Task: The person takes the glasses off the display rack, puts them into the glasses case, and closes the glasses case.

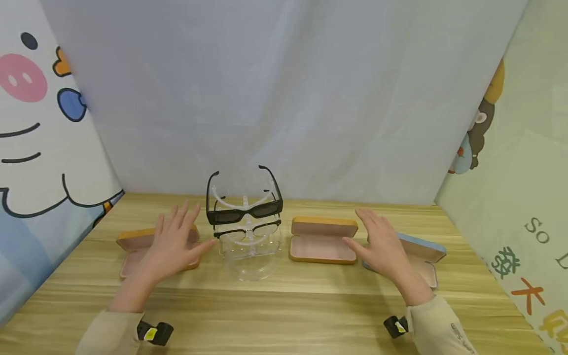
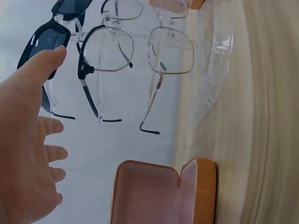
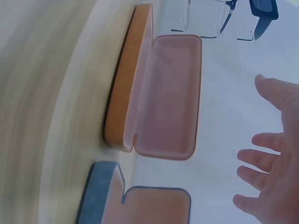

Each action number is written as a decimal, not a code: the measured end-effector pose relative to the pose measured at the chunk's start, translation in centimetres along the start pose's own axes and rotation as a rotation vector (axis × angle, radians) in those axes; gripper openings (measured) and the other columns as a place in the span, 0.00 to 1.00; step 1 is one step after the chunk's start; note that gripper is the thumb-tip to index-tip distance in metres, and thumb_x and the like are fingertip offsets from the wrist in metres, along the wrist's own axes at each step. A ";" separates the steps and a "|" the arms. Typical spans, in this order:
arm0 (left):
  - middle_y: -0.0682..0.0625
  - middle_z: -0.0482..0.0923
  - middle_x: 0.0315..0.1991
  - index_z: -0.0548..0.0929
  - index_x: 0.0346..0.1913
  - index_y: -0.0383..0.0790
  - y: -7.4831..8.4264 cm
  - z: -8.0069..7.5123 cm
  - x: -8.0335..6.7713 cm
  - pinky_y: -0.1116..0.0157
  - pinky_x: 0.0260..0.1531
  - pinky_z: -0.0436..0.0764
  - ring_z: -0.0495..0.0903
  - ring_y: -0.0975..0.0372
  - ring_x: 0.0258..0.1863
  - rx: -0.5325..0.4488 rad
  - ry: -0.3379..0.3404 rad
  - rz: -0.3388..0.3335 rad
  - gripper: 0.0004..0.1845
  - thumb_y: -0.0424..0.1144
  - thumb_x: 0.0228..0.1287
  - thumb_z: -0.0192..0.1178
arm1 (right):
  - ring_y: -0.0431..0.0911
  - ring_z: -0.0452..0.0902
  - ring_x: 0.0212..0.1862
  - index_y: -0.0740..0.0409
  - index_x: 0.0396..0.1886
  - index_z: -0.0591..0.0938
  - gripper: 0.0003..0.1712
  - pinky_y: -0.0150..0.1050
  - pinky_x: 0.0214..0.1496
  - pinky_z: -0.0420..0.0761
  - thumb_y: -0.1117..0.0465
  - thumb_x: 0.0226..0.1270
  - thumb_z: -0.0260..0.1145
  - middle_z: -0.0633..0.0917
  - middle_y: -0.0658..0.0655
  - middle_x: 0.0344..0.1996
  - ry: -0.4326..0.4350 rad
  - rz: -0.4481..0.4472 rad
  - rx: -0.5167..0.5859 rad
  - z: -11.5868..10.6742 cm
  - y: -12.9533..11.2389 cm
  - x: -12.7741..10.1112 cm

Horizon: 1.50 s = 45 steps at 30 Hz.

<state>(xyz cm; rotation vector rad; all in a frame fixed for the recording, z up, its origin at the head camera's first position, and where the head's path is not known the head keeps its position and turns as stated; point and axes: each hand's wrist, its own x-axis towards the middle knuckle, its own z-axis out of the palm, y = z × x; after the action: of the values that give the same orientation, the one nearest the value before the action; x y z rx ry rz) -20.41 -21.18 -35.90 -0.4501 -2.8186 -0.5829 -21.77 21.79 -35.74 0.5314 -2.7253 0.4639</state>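
My left hand (image 1: 174, 242), fingers spread, is raised over the left orange glasses case (image 1: 128, 240) and holds nothing. Spread and holding nothing too, my right hand (image 1: 382, 244) hovers over the blue glasses case (image 1: 423, 249). Between the hands, a clear display stand (image 1: 248, 272) carries black sunglasses (image 1: 230, 216) on top. Below them hang black-framed glasses (image 1: 230, 233), then thin metal-framed glasses (image 2: 171, 73). Another orange glasses case (image 1: 324, 226) stands right of the stand. All three cases are open with pink linings, and my hands partly cover the outer two in the head view.
The wooden table (image 1: 266, 320) ends at a pale cloth backdrop (image 1: 310, 98). Cloth printed with a cartoon pig (image 1: 26, 148) borders the left side, and a printed green-white cloth (image 1: 523, 197) borders the right. Black wrist cameras (image 1: 164, 334) sit at both cuffs.
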 end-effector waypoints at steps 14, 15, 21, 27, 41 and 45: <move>0.38 0.41 0.71 0.42 0.71 0.36 1.5 -0.6 1.2 0.44 0.65 0.37 0.40 0.44 0.70 -0.011 0.065 0.020 0.48 0.63 0.60 0.50 | 0.57 0.59 0.65 0.62 0.67 0.59 0.39 0.55 0.64 0.60 0.48 0.63 0.60 0.65 0.62 0.64 0.031 -0.060 0.184 -0.1 -3.1 2.0; 0.37 0.41 0.71 0.41 0.71 0.36 1.6 -0.6 1.2 0.44 0.66 0.37 0.40 0.45 0.70 -0.014 0.069 0.021 0.49 0.62 0.60 0.50 | 0.57 0.59 0.65 0.62 0.67 0.59 0.38 0.55 0.63 0.61 0.48 0.63 0.60 0.65 0.62 0.64 0.027 -0.060 0.202 -0.1 -3.4 2.2; 0.35 0.45 0.70 0.41 0.71 0.36 1.9 -0.4 1.2 0.44 0.65 0.42 0.45 0.43 0.69 -0.047 0.120 0.025 0.48 0.61 0.60 0.51 | 0.55 0.59 0.66 0.60 0.68 0.59 0.35 0.53 0.64 0.62 0.52 0.65 0.58 0.64 0.60 0.65 0.001 -0.065 0.265 0.1 -5.1 3.3; 0.33 0.50 0.68 0.46 0.70 0.34 2.3 -0.8 1.3 0.44 0.65 0.46 0.52 0.41 0.66 -0.111 0.172 0.045 0.44 0.56 0.62 0.53 | 0.53 0.60 0.66 0.59 0.68 0.60 0.33 0.51 0.64 0.63 0.53 0.67 0.56 0.65 0.58 0.65 -0.007 -0.090 0.327 0.6 -6.7 4.8; 0.36 0.57 0.66 0.54 0.69 0.38 2.8 -0.5 1.4 0.41 0.57 0.59 0.58 0.41 0.63 -0.178 0.238 0.063 0.37 0.51 0.63 0.54 | 0.48 0.63 0.64 0.56 0.66 0.63 0.30 0.46 0.64 0.65 0.54 0.67 0.56 0.68 0.55 0.63 -0.025 -0.069 0.442 1.9 -9.6 6.6; 0.35 0.60 0.65 0.56 0.69 0.38 2.9 -0.4 1.4 0.42 0.55 0.63 0.74 0.47 0.42 -0.176 0.251 0.060 0.36 0.50 0.63 0.54 | 0.47 0.65 0.63 0.55 0.67 0.63 0.29 0.46 0.63 0.66 0.55 0.67 0.56 0.69 0.55 0.63 -0.034 -0.071 0.464 2.1 -10.1 7.0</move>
<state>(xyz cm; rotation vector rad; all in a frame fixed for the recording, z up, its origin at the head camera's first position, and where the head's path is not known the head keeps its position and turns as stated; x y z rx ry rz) -20.63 -18.50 -34.15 -0.4560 -2.5195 -0.8177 -24.36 10.03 -32.50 0.7514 -2.6165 1.0865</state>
